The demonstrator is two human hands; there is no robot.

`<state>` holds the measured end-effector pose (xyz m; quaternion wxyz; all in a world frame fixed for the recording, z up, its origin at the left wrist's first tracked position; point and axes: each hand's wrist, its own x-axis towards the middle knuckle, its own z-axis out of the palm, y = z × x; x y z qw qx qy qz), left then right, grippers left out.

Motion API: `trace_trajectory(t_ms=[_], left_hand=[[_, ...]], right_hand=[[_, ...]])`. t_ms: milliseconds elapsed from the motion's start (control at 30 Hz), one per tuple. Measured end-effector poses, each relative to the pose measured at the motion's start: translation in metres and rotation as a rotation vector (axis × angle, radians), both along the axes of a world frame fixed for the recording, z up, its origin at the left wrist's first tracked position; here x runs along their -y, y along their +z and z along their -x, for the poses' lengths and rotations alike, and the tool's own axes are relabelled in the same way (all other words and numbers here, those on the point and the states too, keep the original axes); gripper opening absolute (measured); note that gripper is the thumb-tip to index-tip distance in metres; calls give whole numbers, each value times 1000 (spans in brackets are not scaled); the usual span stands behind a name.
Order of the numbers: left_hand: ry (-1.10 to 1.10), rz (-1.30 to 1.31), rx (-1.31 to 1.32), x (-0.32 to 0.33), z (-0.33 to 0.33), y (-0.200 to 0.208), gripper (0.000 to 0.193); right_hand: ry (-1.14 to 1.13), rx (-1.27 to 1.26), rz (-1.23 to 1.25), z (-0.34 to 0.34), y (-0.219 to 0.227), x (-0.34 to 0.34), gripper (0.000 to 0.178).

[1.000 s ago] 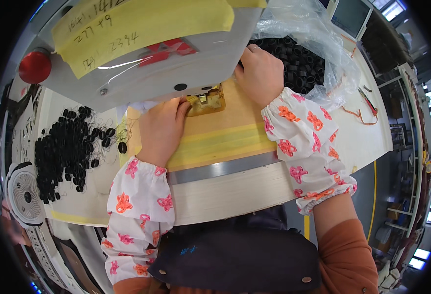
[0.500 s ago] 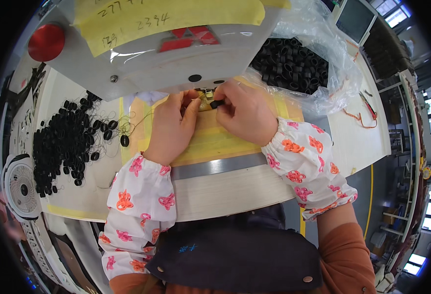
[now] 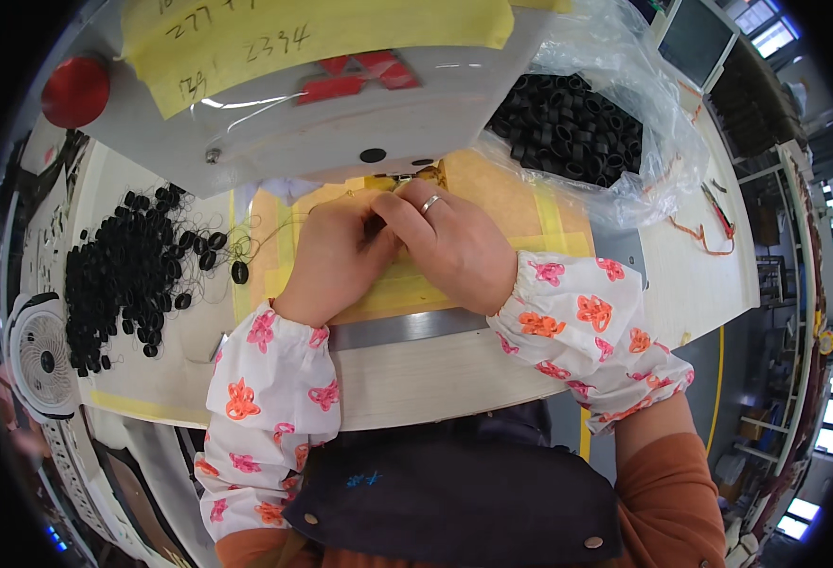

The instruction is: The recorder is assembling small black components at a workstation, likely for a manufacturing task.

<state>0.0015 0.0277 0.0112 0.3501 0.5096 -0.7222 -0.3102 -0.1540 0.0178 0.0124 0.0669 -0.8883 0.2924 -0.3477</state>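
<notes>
My left hand (image 3: 336,254) and my right hand (image 3: 462,248) meet just in front of the sewing machine (image 3: 284,142), their fingers closed and pressed together. A dark bit (image 3: 375,225) shows in the gap between them, probably the small black loop that my right fingers pinched a moment ago; most of it is hidden. Whether my left fingers share it cannot be seen. Behind my fingertips is the metal presser foot (image 3: 403,177). Both wrists hover over the yellow-taped work plate (image 3: 407,284). A ring sits on one right finger.
Many black loops with loose threads (image 3: 127,275) lie heaped at the left. A clear plastic bag (image 3: 658,180) of black loops (image 3: 568,133) stands at the back right. Red-handled snips (image 3: 722,216) lie farther right. A white fan (image 3: 45,360) is beyond the left edge.
My right hand has moved left and a little nearer, turning over to meet my left hand. The black loop in its fingers has gone out of sight, and the presser foot area is uncovered.
</notes>
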Motion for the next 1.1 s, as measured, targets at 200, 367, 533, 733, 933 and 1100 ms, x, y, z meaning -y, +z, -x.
trace_trajectory(t_ms=[200, 367, 533, 733, 933, 1100], left_hand=[[-1, 40, 58, 2, -2, 0, 15], [13, -41, -37, 8, -5, -3, 20], [28, -27, -99, 7, -4, 1, 21], [76, 151, 137, 13, 0, -3, 19], [188, 81, 173, 15, 6, -4, 22], [239, 6, 183, 19, 8, -4, 26]], right_hand=[[33, 10, 1, 2, -6, 2, 35], [-15, 356, -510, 3, -8, 9, 24], [-72, 382, -673, 9, -1, 16, 19], [-138, 378, -495, 9, -12, 19, 15], [-205, 346, -375, 9, -17, 26, 11], [-240, 357, -385, 11, -17, 30, 10]])
